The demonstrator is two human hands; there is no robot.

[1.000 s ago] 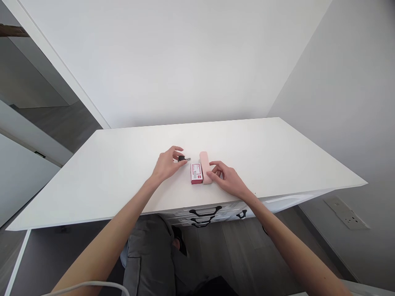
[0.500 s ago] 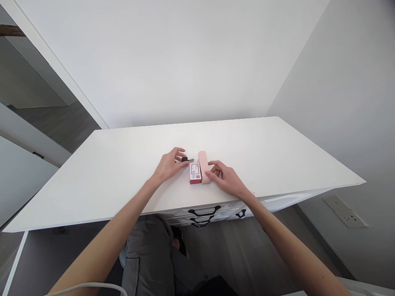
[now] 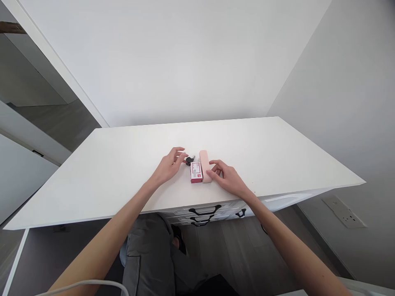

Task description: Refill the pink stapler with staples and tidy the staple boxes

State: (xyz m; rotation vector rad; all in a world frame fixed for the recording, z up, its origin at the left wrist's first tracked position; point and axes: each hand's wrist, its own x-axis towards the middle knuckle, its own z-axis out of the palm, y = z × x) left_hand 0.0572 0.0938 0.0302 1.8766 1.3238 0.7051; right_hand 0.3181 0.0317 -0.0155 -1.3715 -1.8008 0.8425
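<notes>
On the white tabletop, a small white and red box (image 3: 196, 172) lies against the left side of a long pink case (image 3: 205, 166). Just above the box is a key with a black head (image 3: 190, 160), its metal blade pointing up and to the right. My left hand (image 3: 171, 163) is beside the key, thumb and fingers apart, fingertips close to the black head; whether they touch it I cannot tell. At the right edge of the pink case, my right hand (image 3: 224, 176) rests its thumb and forefinger, fingers bent and apart, not wrapped round it.
The tabletop (image 3: 138, 144) meets a white wall (image 3: 185, 61) at the back and another wall on the right with a socket plate (image 3: 345, 211). Drawers with black handles (image 3: 205, 210) are below the front edge. A white cable (image 3: 92, 282) crosses my left forearm.
The key has turned, its blade swinging from pointing right to up-right, and shifted slightly right. My left fingers have parted from it. My right hand stays at the pink case.
</notes>
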